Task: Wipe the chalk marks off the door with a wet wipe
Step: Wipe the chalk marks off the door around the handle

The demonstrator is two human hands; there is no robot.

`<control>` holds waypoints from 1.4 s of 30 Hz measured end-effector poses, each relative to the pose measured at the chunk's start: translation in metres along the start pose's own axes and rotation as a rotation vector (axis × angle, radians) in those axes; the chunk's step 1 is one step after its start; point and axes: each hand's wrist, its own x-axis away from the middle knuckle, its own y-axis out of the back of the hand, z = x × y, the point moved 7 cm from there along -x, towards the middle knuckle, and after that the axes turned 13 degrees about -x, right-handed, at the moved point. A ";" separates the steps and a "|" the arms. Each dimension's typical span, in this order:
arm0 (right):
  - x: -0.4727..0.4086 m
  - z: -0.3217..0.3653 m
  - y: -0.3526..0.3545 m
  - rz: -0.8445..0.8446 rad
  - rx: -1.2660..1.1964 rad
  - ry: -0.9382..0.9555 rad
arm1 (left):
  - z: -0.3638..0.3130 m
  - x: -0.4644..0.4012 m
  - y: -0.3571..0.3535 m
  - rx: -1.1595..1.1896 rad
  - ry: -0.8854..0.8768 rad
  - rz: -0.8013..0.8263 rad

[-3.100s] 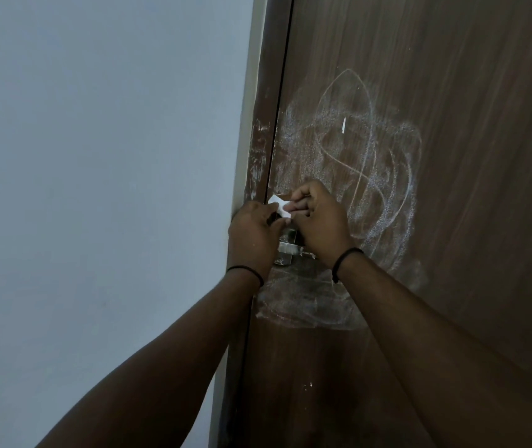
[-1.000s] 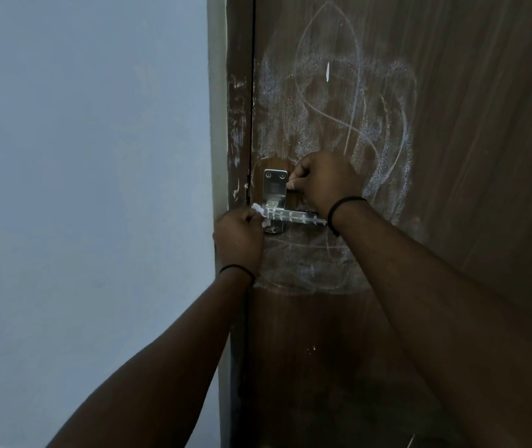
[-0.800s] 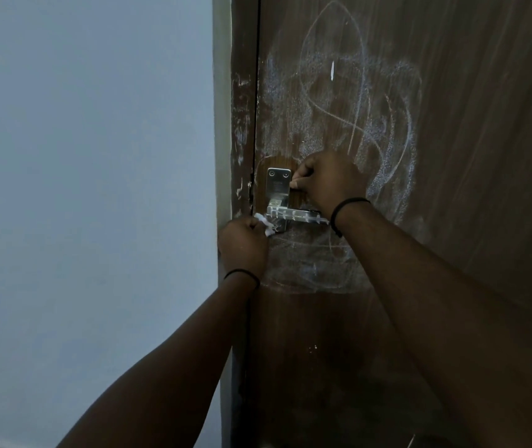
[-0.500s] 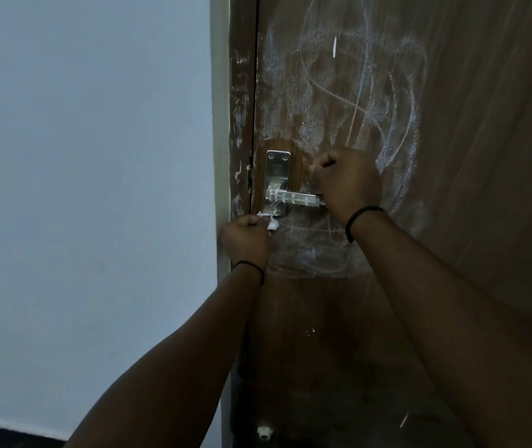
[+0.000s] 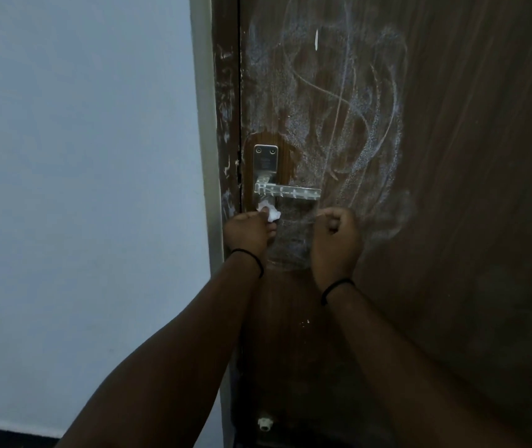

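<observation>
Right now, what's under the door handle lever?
A crumpled wipe, pinched by the left hand, against the lock plate. The plate's lower end is covered.

The dark brown wood-grain door [image 5: 471, 156] is showing white chalk marks [image 5: 348, 101] in looping swirls and hazy smears. The lever handle [image 5: 287, 191] is gleaming silver, streaked with chalk. The crumpled wet wipe [image 5: 267, 212] is looking white, the wall [image 5: 80, 156] pale bluish grey, both wristbands thin black.

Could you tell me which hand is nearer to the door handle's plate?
Left. The left hand holds the wipe against the plate's bottom; the right hand is below the lever's tip.
</observation>
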 end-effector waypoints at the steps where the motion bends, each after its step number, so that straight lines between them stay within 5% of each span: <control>1: 0.004 -0.006 -0.008 0.072 0.022 -0.053 | 0.000 0.001 -0.002 0.015 0.012 0.033; 8: 0.022 -0.036 -0.064 0.341 -0.252 -0.625 | 0.016 0.003 0.018 -0.128 -0.041 0.106; 13: 0.016 -0.034 -0.061 0.194 -0.234 -0.545 | -0.002 0.001 0.026 -0.301 -0.213 0.196; 20: -0.006 -0.010 -0.062 -0.064 -0.213 -0.299 | -0.016 0.007 0.037 -0.493 -0.385 -0.005; 29: 0.009 -0.027 -0.068 0.072 0.020 -0.205 | -0.022 0.004 0.042 -0.586 -0.491 -0.110; 37: -0.004 -0.012 -0.072 -0.071 -0.077 -0.177 | -0.030 0.004 0.038 -0.690 -0.599 -0.178; 42: 0.014 -0.023 -0.072 0.079 0.133 -0.156 | -0.025 0.003 0.039 -0.674 -0.561 -0.188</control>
